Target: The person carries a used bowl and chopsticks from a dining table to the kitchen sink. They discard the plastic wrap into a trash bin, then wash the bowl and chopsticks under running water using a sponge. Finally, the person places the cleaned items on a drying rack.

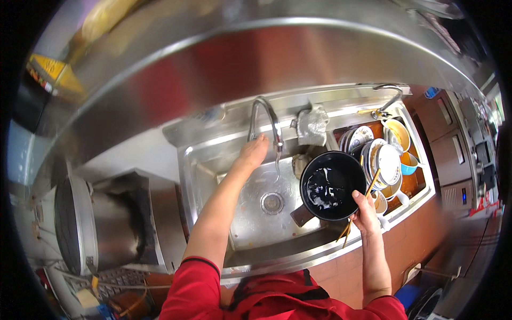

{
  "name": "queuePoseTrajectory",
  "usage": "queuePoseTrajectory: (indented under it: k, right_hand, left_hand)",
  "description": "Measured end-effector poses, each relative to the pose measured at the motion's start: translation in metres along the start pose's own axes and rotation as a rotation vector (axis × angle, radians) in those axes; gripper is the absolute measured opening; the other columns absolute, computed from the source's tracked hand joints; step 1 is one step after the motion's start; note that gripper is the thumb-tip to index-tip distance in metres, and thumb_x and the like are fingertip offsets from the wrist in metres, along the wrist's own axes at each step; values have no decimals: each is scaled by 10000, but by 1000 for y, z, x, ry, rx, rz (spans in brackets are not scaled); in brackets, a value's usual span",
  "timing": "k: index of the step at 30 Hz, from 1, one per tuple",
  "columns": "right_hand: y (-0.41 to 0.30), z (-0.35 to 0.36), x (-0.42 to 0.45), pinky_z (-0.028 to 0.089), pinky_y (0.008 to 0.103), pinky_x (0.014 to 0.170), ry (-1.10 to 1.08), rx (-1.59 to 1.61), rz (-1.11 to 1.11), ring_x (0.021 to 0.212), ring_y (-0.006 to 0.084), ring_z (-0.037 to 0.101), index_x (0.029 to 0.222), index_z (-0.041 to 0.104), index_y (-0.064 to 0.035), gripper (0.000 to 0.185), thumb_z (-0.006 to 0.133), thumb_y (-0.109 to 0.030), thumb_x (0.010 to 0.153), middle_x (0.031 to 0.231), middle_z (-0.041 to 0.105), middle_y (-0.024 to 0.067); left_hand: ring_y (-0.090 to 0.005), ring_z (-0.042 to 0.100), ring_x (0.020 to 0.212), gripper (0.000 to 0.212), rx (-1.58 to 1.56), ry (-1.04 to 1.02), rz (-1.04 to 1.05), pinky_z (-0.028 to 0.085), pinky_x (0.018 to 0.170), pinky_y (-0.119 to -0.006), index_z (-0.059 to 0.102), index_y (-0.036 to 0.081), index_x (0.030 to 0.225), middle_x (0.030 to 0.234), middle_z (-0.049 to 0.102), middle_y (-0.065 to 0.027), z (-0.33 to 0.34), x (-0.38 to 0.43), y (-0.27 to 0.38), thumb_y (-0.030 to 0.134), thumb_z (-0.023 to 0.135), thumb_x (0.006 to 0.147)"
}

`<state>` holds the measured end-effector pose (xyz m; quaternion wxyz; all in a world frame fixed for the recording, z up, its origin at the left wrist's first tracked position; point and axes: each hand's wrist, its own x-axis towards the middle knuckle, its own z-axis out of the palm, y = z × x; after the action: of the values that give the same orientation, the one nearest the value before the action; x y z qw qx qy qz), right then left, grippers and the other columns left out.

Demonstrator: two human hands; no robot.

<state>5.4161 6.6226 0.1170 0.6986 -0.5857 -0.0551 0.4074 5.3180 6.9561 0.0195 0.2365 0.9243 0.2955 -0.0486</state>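
My left hand (254,152) is at the base of a curved metal faucet (276,128), where its handle would be hidden behind my fingers. A thin stream of water falls from the spout into a stainless steel sink (248,224), near its round drain strainer (272,203). My right hand (365,212) grips the rim of a black pot (334,186) with some water in it, over the right part of the sink. Wooden chopsticks (373,183) are also held in that hand. A dark flat handle (302,216) juts out below the pot.
The right basin holds stacked plates (388,164), a blue bowl (409,164) and a yellowish bowl (398,134) in brownish liquid. A second faucet (392,98) stands behind it. A silvery cloth (313,125) hangs at the back rim. A metal hood edge (280,24) curves across the top.
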Motion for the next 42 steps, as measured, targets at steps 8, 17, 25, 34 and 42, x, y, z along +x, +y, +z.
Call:
queuePoseTrajectory:
  k: [8,17,25,34,42]
  right_hand:
    - [-98,4,-21,380,161,351,-183,-107,-119,448,74,518,1190,444,17,667,652,-471,786,748,596,57]
    - [-193,50,-83,511,293,741,-249,-162,-185,914,199,602,1266,415,47,714,660,-409,773,1091,586,164]
    - [-194,1,-124,507,279,702,-100,-281,-136,873,175,600,1253,431,40,665,658,-363,775,1077,594,145]
    - [-186,-5,-121,503,263,659,-39,-357,-73,828,148,598,1238,450,32,611,656,-311,776,1061,602,125]
    - [-174,-5,-102,499,249,620,-40,-354,-10,787,124,597,1226,466,25,566,654,-265,777,1047,610,106]
  left_hand:
    - [-356,628,746,333,-213,-35,-115,476,672,-428,557,-19,1039,849,632,-225,8,54,-29,248,478,856]
    - [-224,593,954,448,-1114,52,-400,444,822,-328,498,5,1202,1010,637,-132,20,28,-13,352,429,927]
    - [-212,576,961,465,-828,-23,-197,443,857,-353,436,48,1272,1118,588,-115,-6,-10,-4,347,452,915]
    - [-222,524,1081,418,-276,44,6,413,926,-354,452,90,1271,1225,537,-91,6,-16,-27,310,447,916]
    - [-237,526,1074,491,-358,107,13,418,917,-374,382,96,1318,1249,503,-115,1,-26,-18,343,482,904]
